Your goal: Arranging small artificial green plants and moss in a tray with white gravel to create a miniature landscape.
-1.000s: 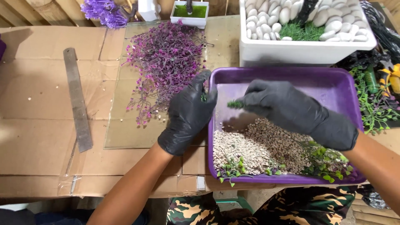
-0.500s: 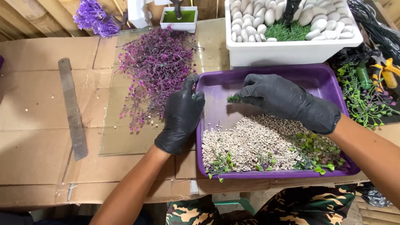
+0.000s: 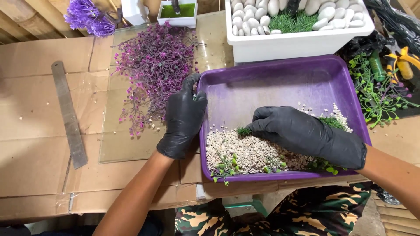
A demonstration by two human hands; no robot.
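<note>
A purple plastic tray [image 3: 280, 83] lies in front of me, its near half covered with pale gravel [image 3: 245, 153] and bits of green artificial plant. My left hand [image 3: 183, 118], in a black glove, grips the tray's left rim. My right hand [image 3: 302, 133], also gloved, rests on the gravel and pinches a small green tuft [image 3: 243, 130] at its fingertips.
A purple artificial plant spray [image 3: 153, 70] lies on a glass pane left of the tray. A metal ruler [image 3: 68, 113] lies on the cardboard. A white tub with white pebbles and green grass [image 3: 297, 26] stands behind the tray. Green plastic sprigs [image 3: 380, 91] and pliers [image 3: 404, 61] are at right.
My right hand has moved down from the tray's upper part to the gravel, carrying the green tuft. The left hand stays on the tray's rim.
</note>
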